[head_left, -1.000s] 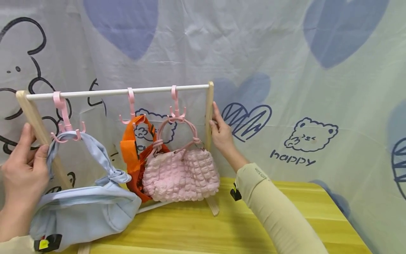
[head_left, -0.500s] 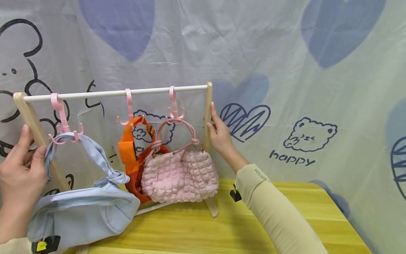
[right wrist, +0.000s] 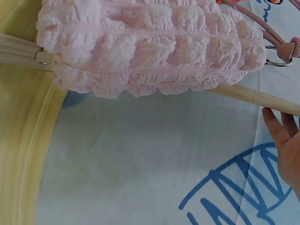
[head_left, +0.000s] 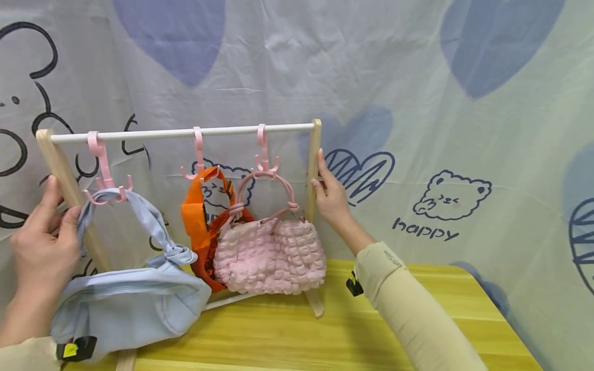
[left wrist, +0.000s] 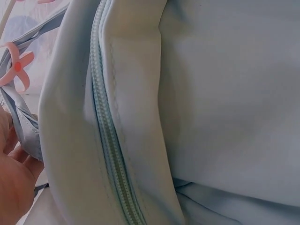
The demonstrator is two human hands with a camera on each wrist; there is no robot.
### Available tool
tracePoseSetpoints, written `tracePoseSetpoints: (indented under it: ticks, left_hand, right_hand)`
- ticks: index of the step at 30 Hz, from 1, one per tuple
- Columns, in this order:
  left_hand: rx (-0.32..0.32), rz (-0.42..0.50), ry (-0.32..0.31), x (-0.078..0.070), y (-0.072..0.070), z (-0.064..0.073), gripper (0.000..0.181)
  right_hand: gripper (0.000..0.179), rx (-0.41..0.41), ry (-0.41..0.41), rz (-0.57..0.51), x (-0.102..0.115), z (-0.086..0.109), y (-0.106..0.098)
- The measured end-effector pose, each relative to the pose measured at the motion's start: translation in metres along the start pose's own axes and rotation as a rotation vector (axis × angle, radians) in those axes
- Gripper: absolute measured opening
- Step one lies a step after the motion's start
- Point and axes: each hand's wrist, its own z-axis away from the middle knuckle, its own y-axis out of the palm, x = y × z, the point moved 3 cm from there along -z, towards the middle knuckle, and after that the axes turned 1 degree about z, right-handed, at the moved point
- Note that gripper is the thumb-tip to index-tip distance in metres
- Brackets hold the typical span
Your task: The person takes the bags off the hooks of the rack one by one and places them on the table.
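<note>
A wooden-ended rack [head_left: 183, 134] with a white top bar stands tilted in perspective across the head view. My left hand [head_left: 46, 242] grips its left wooden post [head_left: 62, 165], thumb to the front, close by the light-blue bag's strap. At the opposite end, my right hand [head_left: 333, 198] touches the outer side of the right post [head_left: 314, 154] with fairly straight fingers. Pink hooks [head_left: 97, 147] carry the light-blue bag [head_left: 134, 304], an orange bag [head_left: 197, 232] and a pink puffy bag [head_left: 271, 255]. That pink bag partly covers the orange one.
The rack's feet stand on a yellow wood-grain table [head_left: 417, 319], whose rounded edge lies at the right. Directly behind hangs a pale curtain [head_left: 417, 118] printed with hearts and bears.
Over the last half second the rack has shifted a little to the right with its bags, and both hands have moved along with it. Before that it barely moved.
</note>
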Motion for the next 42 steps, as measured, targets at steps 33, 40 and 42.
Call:
tracePoseSetpoints:
  ticks: [33, 40, 42]
  left_hand:
    - [0.068, 0.277, -0.06, -0.021, 0.066, -0.013, 0.068]
    - [0.076, 0.283, -0.086, -0.023, 0.066, -0.014, 0.065]
    - [0.074, 0.286, -0.094, -0.023, 0.064, -0.014, 0.065]
  right_hand:
    - [0.069, -0.027, 0.063, 0.034, -0.023, 0.014, -0.058]
    - [0.071, -0.007, 0.125, 0.024, -0.023, 0.016, -0.058]
    - [0.071, 0.0, 0.133, 0.031, -0.023, 0.016, -0.056]
